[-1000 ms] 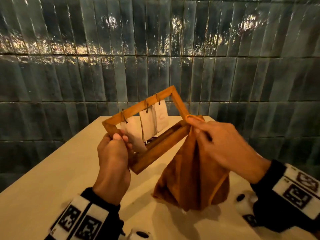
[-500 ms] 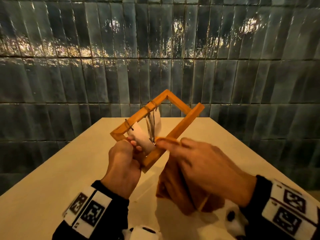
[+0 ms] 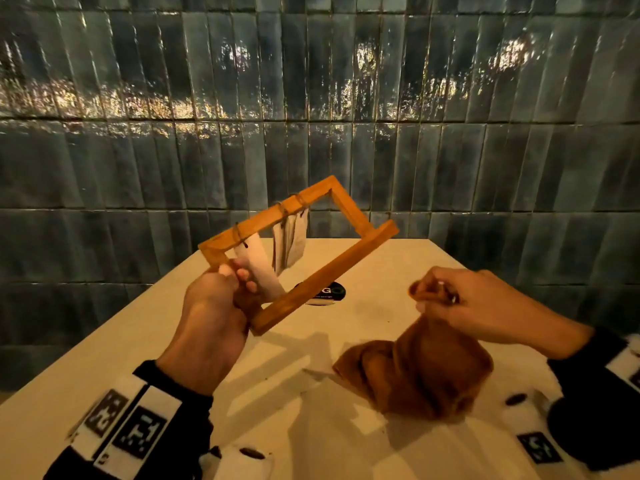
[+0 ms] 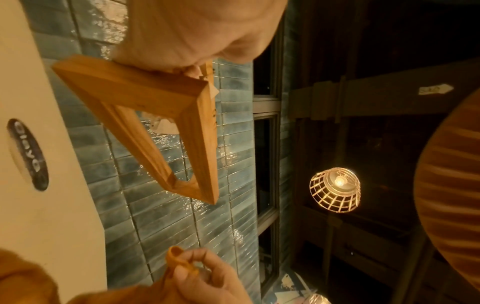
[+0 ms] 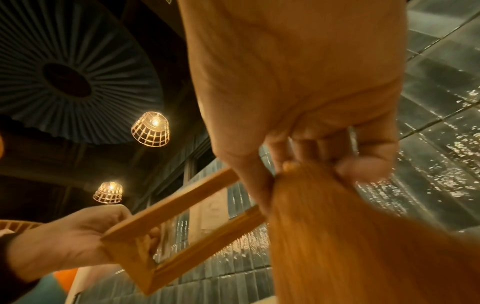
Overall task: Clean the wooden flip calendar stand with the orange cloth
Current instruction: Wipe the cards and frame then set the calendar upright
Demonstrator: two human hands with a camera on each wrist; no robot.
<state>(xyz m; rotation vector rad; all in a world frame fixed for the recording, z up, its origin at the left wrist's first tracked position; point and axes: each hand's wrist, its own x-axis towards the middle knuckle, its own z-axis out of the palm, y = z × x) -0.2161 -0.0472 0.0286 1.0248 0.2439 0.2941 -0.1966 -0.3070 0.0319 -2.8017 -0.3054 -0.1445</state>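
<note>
I have the wooden flip calendar stand [image 3: 298, 252] lifted clear of the bench [image 3: 114, 344], my left hand [image 3: 207, 323] with its grip curled round the lower left corner. My right hand [image 3: 474, 306] pinches a bunched corner of the orange cloth [image 3: 415, 372], which hangs apart from the frame, its bottom slumped on the bench. I judge I'm between wiping passes; next the cloth needs bringing onto a bar. The left wrist view shows the frame's underside edge [image 4: 145, 98] and an oval sticker [image 4: 28, 154]; the head view alone shows 3 hanging card stacks [image 3: 289, 244].
</note>
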